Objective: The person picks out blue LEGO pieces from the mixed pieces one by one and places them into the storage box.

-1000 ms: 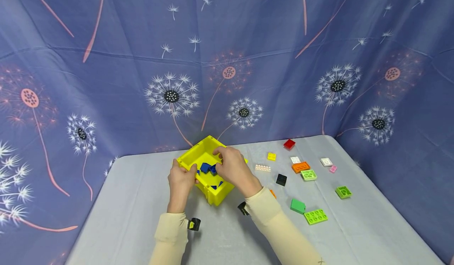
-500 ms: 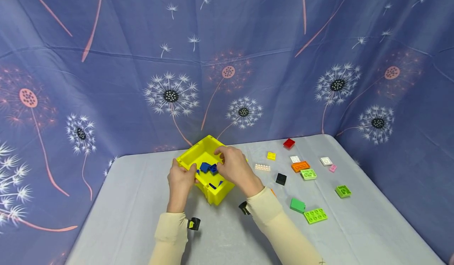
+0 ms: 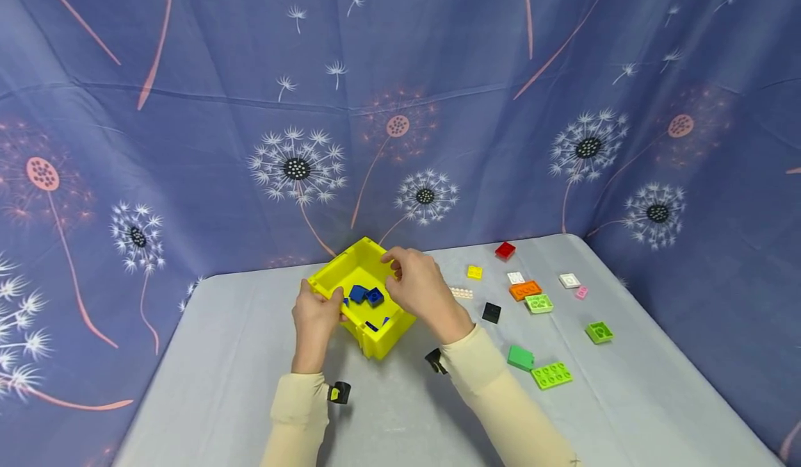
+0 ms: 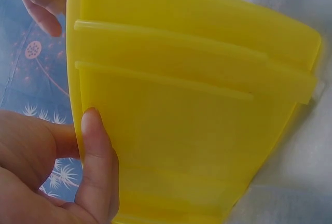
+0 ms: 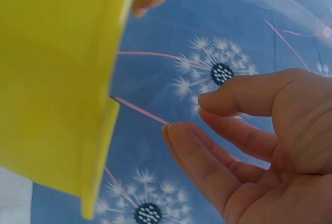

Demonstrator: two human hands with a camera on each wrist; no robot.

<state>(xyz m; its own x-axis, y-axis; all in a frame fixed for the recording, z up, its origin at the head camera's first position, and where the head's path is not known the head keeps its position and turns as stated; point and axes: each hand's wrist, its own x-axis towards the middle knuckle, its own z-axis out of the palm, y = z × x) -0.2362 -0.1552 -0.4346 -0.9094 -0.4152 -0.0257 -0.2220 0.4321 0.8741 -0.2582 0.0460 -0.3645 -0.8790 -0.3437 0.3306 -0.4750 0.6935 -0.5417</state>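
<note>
A yellow plastic bin [image 3: 383, 340] is tilted above the table, its open top facing me. My left hand [image 3: 315, 320] grips its left rim; in the left wrist view a finger [image 4: 96, 156] lies along the outer wall and the thumb goes over the edge. Inside the bin are several blue toy bricks [image 3: 374, 297]. At the right rim hovers my right hand [image 3: 421, 288]. In the right wrist view its fingers [image 5: 202, 164] are loosely bent, thumb and fingertips apart, nothing between them, away from the bin wall.
Loose toy bricks lie on the grey table [image 3: 250, 356] to the right: a red one [image 3: 505, 250], a yellow one [image 3: 474, 272], a black one [image 3: 491, 312], an orange one [image 3: 525, 290], a green one [image 3: 521, 357] and a lime one [image 3: 552, 375]. A dandelion-print curtain [image 3: 400, 57] hangs behind.
My right hand has moved slightly up and right, away from the blue bricks in the bin. My left hand still grips the bin. The head view has shifted slightly.
</note>
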